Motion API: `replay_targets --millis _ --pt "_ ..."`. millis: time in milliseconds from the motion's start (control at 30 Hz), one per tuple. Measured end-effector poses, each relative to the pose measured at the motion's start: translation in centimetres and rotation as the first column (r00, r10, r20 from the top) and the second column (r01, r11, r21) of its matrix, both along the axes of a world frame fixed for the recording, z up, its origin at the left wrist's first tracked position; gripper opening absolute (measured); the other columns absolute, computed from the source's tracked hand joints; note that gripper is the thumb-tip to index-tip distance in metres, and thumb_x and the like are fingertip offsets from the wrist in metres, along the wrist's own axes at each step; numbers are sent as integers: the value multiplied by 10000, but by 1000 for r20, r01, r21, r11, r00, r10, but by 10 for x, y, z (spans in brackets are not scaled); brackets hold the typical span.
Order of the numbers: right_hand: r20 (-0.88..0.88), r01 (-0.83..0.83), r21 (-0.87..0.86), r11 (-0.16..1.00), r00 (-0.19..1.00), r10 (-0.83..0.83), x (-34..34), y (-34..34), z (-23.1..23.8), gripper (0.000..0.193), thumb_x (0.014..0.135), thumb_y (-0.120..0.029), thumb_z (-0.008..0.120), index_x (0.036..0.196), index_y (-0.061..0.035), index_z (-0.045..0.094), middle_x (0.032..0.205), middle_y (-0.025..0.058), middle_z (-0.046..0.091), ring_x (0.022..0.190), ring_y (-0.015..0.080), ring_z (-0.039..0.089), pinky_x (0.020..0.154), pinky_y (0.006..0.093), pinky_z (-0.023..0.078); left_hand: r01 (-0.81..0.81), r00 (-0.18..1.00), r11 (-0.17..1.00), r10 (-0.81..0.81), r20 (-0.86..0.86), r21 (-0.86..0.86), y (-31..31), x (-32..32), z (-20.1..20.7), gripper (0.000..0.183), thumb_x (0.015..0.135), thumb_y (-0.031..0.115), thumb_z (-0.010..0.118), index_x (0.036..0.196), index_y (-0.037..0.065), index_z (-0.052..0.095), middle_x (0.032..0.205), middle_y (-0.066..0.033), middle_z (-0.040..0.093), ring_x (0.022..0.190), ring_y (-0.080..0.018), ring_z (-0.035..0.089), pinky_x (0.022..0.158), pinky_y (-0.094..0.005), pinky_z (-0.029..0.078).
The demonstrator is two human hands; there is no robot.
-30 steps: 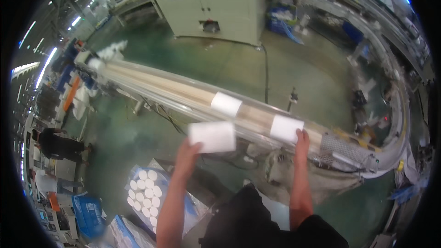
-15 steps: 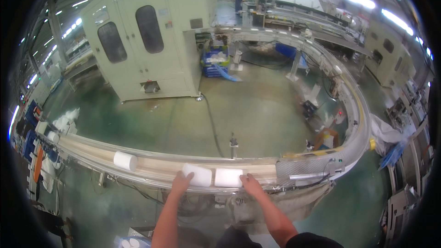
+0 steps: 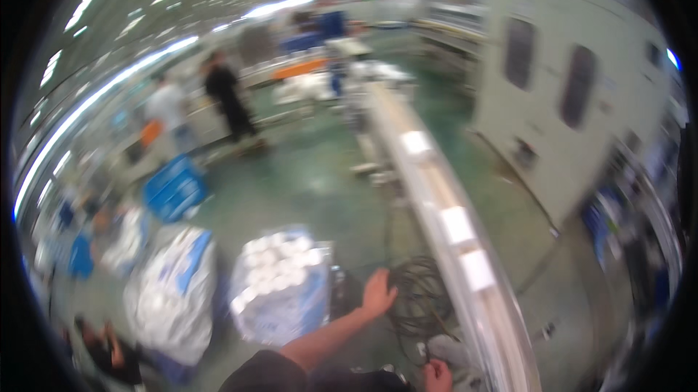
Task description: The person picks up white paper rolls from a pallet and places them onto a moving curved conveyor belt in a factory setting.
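Three white rolls lie spaced along the narrow conveyor (image 3: pixel 430 178): a far roll (image 3: pixel 416 143), a middle roll (image 3: pixel 456 225) and a near roll (image 3: pixel 478 270). The near two are close together. My left hand (image 3: pixel 379 294) reaches out over the floor left of the belt, apart from the rolls. Its fingers look spread, with nothing seen in them, though motion blurs them. Low in the picture, beside the belt's near left side, is my right hand (image 3: pixel 438 376); its fingers are smeared and seem curled. Left of my left arm stands a clear bag (image 3: pixel 273 323) filled with white rolls.
A second large whitish bag (image 3: pixel 171 297) stands farther left, with a blue crate (image 3: pixel 175 187) behind it. Coiled cables (image 3: pixel 422 297) lie on the floor beside the conveyor. A tall cabinet machine (image 3: pixel 542 87) stands right. Two people (image 3: pixel 229 94) are at the back; another person (image 3: pixel 109 352) is lower left.
The view has swung left, bringing the bags into sight. Both my hands have come off the two rolls; the left now extends over the floor. Those rolls stay on the belt.
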State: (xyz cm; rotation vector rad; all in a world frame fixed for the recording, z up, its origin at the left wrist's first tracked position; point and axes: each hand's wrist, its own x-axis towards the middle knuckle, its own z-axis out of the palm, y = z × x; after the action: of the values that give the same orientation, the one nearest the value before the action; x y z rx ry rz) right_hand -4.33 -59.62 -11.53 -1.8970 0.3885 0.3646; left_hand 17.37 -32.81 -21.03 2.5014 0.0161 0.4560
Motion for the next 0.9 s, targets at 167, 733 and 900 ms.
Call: replay_targets --millis 167,733,900 --pt "107 -348 -93 933 928 357 23 45 -25 384 991 -294 583 1246 -8 618 1143 177 686 1061 305 651 913 399 500 -439 733 888 266 -626 -136 134 -169 -66 747 827 378 704 1407 -14 445 1402 -275 504 1281 -411 519 1089 -463 413" --pt "-95 -834 -143 532 547 832 116 321 -77 412 879 -193 694 1237 -6 610 993 119 704 885 238 685 811 355 536 -958 138 283 582 -801 41 327 -495 -225 788 827 376 705 1415 -76 439 1433 -307 478 1344 -417 463 1129 -460 369" --pt "-83 -922 -270 279 311 947 110 453 -144 645 847 -257 735 1378 10 485 1165 172 652 1052 315 636 908 424 506 -906 399 400 693 -600 -141 448 -419 -247 888 763 228 778 1469 -60 323 1460 -299 418 1359 -426 420 1133 -468 358"
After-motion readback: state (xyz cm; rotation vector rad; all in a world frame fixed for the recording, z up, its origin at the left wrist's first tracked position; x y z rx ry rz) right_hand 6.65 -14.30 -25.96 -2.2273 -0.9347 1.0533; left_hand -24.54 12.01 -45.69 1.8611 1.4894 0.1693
